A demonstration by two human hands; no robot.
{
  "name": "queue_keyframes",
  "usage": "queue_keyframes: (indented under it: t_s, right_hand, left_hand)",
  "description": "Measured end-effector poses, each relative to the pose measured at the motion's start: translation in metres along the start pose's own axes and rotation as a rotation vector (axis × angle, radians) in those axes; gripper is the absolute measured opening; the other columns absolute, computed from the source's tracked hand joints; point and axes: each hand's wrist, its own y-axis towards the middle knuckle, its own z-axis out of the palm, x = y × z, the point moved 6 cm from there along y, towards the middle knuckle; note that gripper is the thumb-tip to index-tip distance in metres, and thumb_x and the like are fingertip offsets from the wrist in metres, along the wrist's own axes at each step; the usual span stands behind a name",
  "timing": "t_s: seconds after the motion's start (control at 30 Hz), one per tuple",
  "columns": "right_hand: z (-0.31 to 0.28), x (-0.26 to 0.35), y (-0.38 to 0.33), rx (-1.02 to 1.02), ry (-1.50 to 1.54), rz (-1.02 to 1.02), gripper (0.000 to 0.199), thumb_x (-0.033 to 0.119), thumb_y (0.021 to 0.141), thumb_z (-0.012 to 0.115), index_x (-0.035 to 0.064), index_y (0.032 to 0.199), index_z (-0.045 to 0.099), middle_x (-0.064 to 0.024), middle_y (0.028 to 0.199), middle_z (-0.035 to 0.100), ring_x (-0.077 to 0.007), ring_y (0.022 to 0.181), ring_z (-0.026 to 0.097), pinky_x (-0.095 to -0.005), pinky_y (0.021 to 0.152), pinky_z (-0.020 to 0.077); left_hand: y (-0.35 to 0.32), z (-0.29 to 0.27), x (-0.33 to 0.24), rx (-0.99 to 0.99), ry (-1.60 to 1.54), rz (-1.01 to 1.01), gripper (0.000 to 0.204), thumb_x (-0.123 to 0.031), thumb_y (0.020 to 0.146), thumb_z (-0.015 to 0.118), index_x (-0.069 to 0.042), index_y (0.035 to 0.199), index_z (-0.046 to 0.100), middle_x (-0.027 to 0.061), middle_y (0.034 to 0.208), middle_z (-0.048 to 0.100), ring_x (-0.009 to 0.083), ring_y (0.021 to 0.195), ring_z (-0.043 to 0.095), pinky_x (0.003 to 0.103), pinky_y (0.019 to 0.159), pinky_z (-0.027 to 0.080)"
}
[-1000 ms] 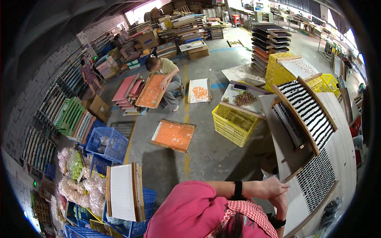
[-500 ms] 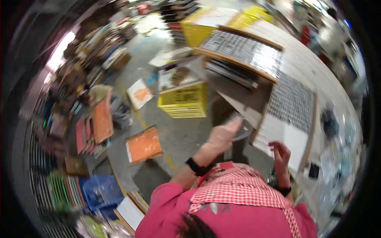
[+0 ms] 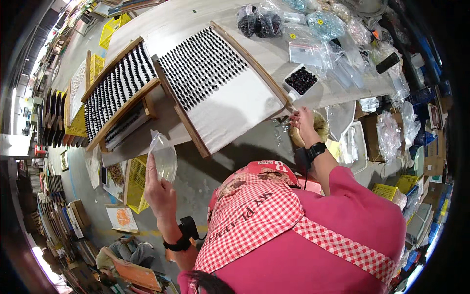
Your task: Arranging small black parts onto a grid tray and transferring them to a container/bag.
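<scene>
A wooden-framed white board (image 3: 240, 125) lies on the table, its far part covered with rows of small black pieces and its near part bare white. My right hand (image 3: 304, 126) is at the board's near right corner, fingers bent closed around the end of the wooden rail. Out to the left, beyond the table's near edge, my left hand (image 3: 160, 196) holds a clear plastic bag (image 3: 166, 164), its index finger stretched along it. Just right of the board stands a small white tub (image 3: 292, 94) of dark beads.
Another framed board (image 3: 117, 88) with black rows rests at the left on stacked frames. Clear bags (image 3: 323, 49) crowd the table's far right. A yellow crate (image 3: 137, 183) stands on the floor below left. At the lower left, a person (image 3: 122, 259) is beside an orange panel.
My view has swung round to the right, bringing the table and boards to the middle. My right hand has gone from above the board's bare part to its corner rail. The left hand keeps the bag.
</scene>
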Motion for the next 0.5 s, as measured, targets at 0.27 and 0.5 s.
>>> queue_keyframes:
  t_s: [0.27, 0.5]
  right_hand:
    - [0.025, 0.023, 0.058, 0.050, -0.024, 0.190, 0.043, 0.044, 0.082, 0.060, 0.0087, 0.106, 0.049, -0.0121, 0.092, 0.053, -0.0228, 0.069, 0.055, -0.0357, 0.053, 0.0496]
    - [0.018, -0.004, 0.091, 0.055, 0.194, 0.307, 0.041, 0.031, 0.075, 0.061, 0.0064, 0.106, 0.049, -0.0158, 0.101, 0.049, -0.0302, 0.094, 0.053, -0.0428, 0.074, 0.0512]
  left_hand:
    - [0.023, 0.021, -0.033, -0.028, 0.077, 0.156, 0.070, 0.010, 0.070, 0.043, -0.010, 0.137, 0.041, 0.0131, 0.132, 0.050, 0.0327, 0.109, 0.057, 0.038, 0.082, 0.050]
    - [0.049, 0.063, -0.057, 0.008, 0.205, 0.243, 0.067, 0.010, 0.070, 0.046, -0.010, 0.134, 0.044, 0.0072, 0.135, 0.048, 0.0279, 0.100, 0.062, 0.036, 0.073, 0.054]
